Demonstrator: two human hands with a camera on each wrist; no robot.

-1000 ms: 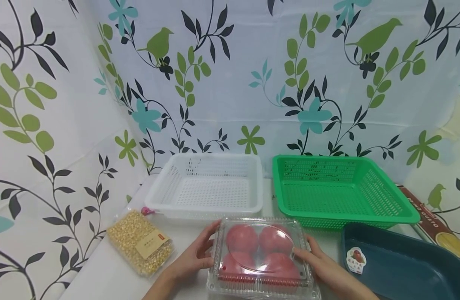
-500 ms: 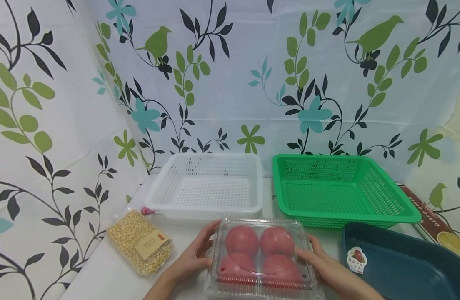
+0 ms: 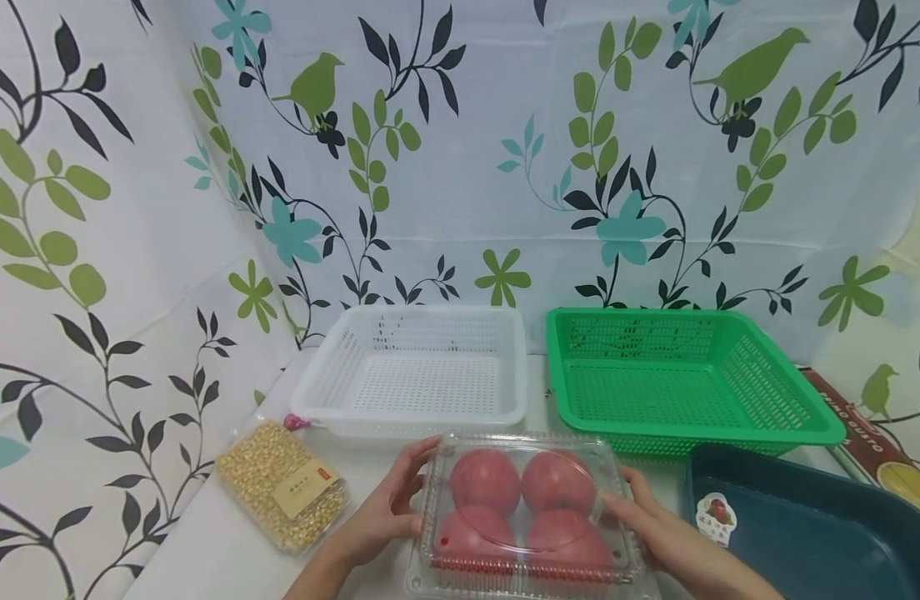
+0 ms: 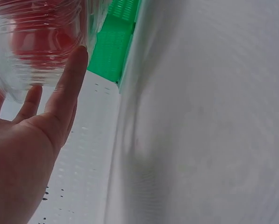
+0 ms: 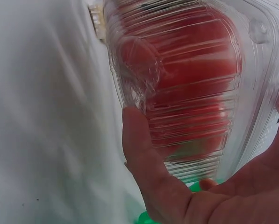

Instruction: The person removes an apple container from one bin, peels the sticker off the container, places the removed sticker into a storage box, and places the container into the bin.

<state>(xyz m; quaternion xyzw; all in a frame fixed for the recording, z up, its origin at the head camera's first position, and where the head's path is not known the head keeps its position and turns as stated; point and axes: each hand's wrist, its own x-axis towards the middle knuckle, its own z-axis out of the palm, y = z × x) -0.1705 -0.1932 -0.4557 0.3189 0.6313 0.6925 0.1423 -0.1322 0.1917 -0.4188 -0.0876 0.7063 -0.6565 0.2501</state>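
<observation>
A clear plastic clamshell box (image 3: pixel 523 533) with several red tomatoes (image 3: pixel 484 482) inside sits between my two hands at the front of the table. My left hand (image 3: pixel 381 512) grips its left side; in the left wrist view the fingers (image 4: pixel 74 70) lie against the ribbed wall. My right hand (image 3: pixel 655 525) holds the opposite side, with a finger (image 5: pixel 137 135) pressed along a lower corner in the right wrist view. The lid looks closed. The box's underside is hidden in the head view.
Behind the box stand a white basket (image 3: pixel 407 421) and a green basket (image 3: pixel 700 433). A bag of corn kernels (image 3: pixel 280 487) lies left. On the right are a dark blue tray (image 3: pixel 820 533) with a fruit sticker (image 3: pixel 715 518) and a brown package (image 3: pixel 865 442).
The box has tilted slightly and come a little nearer to the camera, still between both hands. My right hand has shifted slightly to the right. The glare on the lid has lessened.
</observation>
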